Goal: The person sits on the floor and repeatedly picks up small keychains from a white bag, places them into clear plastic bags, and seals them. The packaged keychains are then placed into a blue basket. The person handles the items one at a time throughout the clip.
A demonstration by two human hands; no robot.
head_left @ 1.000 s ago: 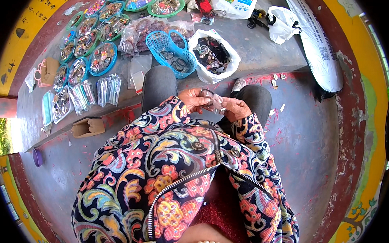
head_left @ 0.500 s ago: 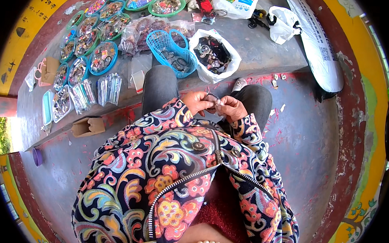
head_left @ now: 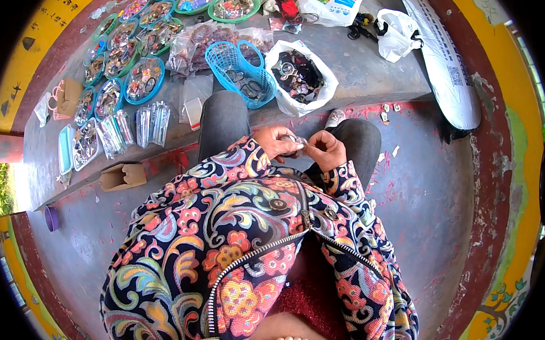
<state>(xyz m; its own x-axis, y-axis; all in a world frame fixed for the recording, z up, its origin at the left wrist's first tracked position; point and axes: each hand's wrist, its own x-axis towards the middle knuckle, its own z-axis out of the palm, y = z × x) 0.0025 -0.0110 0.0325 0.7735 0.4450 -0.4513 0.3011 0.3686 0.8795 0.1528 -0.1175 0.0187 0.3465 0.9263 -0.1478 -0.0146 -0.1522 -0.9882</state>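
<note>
Head view: grey desk [head_left: 362,70] far side carries a white bag [head_left: 304,74] of dark bits, a blue basket [head_left: 237,65] left of it, rows of round trays [head_left: 144,79] further left. Since a second ago the hands sit a touch closer together above the lap, work unchanged. Left hand [head_left: 278,141] and right hand [head_left: 327,149] fingers pinch a small clear piece [head_left: 299,144]. Too tiny to identify; fingertips overlap it.
</note>
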